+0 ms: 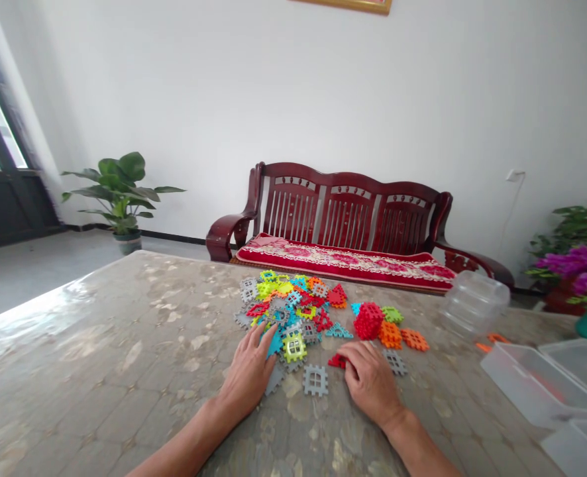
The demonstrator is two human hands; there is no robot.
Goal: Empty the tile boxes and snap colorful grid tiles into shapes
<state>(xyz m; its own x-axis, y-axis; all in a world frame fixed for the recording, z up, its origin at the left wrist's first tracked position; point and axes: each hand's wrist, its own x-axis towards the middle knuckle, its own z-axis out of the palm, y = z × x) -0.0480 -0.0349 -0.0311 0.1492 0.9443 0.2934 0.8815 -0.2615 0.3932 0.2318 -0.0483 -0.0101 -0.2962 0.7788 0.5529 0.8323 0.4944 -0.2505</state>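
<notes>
My left hand (251, 358) lies with fingers stretched out at the left front of a pile of plastic interlocking tiles, against a blue tile (275, 343). Part of a grey tile (274, 379) shows beside its palm. My right hand (370, 379) is curled, its fingertips closed on a red interlocking tile (337, 361) at the table; the far part of that tile is hidden. Between my hands lies a grey window tile (315, 380). A lime window tile (294, 347) rests at the pile's front. Behind my right hand sits a red ball-like assembly of tiles (368, 320).
Orange tiles (415, 340) and a grey tile (395, 362) lie to the right. Clear plastic bins (532, 387) and a transparent container (475, 303) stand on the table's right side. Beyond the patterned table (139, 371) is a wooden bench (348, 205).
</notes>
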